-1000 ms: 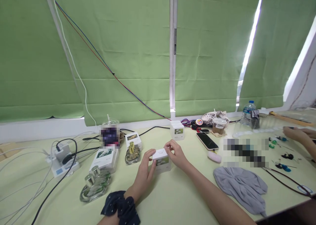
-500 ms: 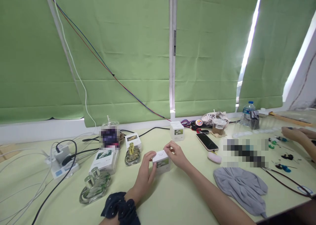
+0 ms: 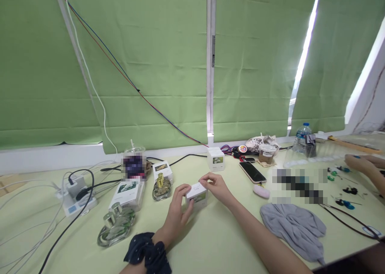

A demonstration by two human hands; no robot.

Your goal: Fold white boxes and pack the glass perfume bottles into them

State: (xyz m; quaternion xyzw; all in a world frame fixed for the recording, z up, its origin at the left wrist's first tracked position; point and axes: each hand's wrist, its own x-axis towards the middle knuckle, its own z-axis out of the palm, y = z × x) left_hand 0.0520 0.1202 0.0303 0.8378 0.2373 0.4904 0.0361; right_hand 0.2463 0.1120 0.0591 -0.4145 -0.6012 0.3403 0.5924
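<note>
A small white box [image 3: 197, 199] with a green picture on its front stands on the table before me. My left hand [image 3: 178, 210] is closed round its left side, the thumb against the front. At the top right edge of the box, the fingers of my right hand [image 3: 215, 186] are bent and pinched together; whether a flap lies between them is hidden. A dark dotted scrunchie [image 3: 147, 252] circles my left wrist. To the left stand a glass bottle with a gold cap [image 3: 161, 188] and bottles with silver caps [image 3: 116, 228].
Other white boxes [image 3: 215, 159] stand behind and left [image 3: 128, 194]. A power strip [image 3: 78, 204] with cables lies at far left. On the right are a phone [image 3: 252, 172], a grey cloth [image 3: 293, 230], a drink cup [image 3: 266, 154] and another person's hands [image 3: 365, 164].
My left thumb has slid slightly lower on the front of the box. My right fingers have shifted a little at its top edge. The box stays in place.
</note>
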